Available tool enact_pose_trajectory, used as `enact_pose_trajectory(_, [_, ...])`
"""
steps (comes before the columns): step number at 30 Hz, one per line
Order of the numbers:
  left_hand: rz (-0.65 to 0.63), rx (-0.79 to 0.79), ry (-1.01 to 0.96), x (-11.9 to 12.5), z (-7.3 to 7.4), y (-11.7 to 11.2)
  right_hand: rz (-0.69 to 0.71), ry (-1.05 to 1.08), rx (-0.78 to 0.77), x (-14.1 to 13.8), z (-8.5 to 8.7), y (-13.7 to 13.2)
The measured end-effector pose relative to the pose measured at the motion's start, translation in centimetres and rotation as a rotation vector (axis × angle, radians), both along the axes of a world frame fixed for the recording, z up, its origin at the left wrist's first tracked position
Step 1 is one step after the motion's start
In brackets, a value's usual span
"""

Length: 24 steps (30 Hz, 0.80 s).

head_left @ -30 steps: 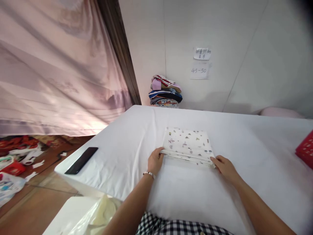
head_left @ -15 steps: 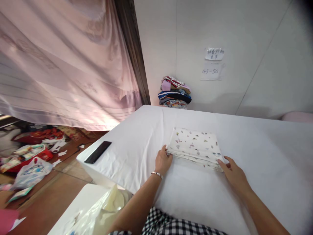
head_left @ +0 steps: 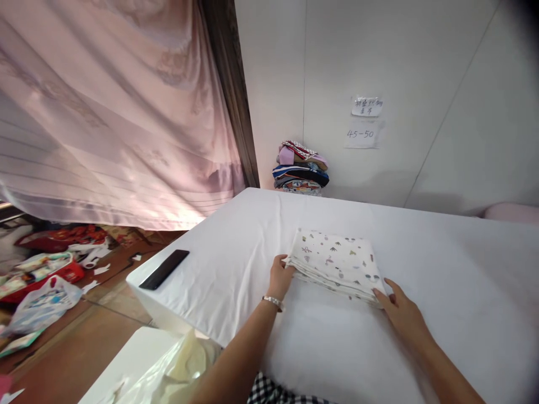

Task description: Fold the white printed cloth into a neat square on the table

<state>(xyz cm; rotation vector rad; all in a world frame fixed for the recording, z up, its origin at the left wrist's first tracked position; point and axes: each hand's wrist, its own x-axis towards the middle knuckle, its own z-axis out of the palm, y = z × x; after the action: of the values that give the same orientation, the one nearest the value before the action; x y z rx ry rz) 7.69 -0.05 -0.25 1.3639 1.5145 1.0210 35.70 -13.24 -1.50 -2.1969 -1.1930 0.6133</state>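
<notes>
A white cloth (head_left: pixel 334 261) printed with small coloured motifs lies folded in layers on the white-covered table (head_left: pixel 236 247). My left hand (head_left: pixel 281 278), with a bracelet at the wrist, pinches the near left corner of the cloth; that corner looks slightly raised. At the near right corner, my right hand (head_left: pixel 398 306) grips the folded edge between thumb and fingers. The layered near edge of the cloth faces me. The undersides of both corners are hidden.
A black phone (head_left: pixel 165 269) rests near the table's left edge. Folded fabrics (head_left: pixel 301 168) are stacked by the wall. Below left, a plastic bag (head_left: pixel 185 365) lies on a white surface. A pink curtain (head_left: pixel 126 112) hangs left; bags and scraps litter the floor.
The left corner of the cloth has been lifted slightly by my left hand. Both hands keep hold of the same corners. The whole view has shifted a little.
</notes>
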Motion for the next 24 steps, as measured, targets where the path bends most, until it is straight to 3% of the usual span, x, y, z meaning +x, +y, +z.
enact_pose_trajectory(6, [0.014,-0.146,-0.086,-1.6,-0.3,-0.9,0.049,0.005,-0.052,-0.5,0.4,-0.4])
enact_pose_trajectory(12, [0.036,-0.103,-0.255,-2.3,-1.0,-1.7,0.064,-0.075,-0.068,-0.6,0.4,-0.6])
enact_pose_trajectory(16, [0.064,-0.084,-0.308,-2.5,-1.2,-1.9,0.109,-0.275,0.098,-1.1,1.1,-0.5])
enact_pose_trajectory(19, [0.071,-0.07,-0.316,-2.6,-1.3,-2.0,0.231,-0.388,0.303,-2.2,1.9,0.4])
enact_pose_trajectory(24, [0.049,-0.023,-0.265,-2.5,-1.5,-2.2,0.602,-0.385,0.479,-7.0,3.4,3.3])
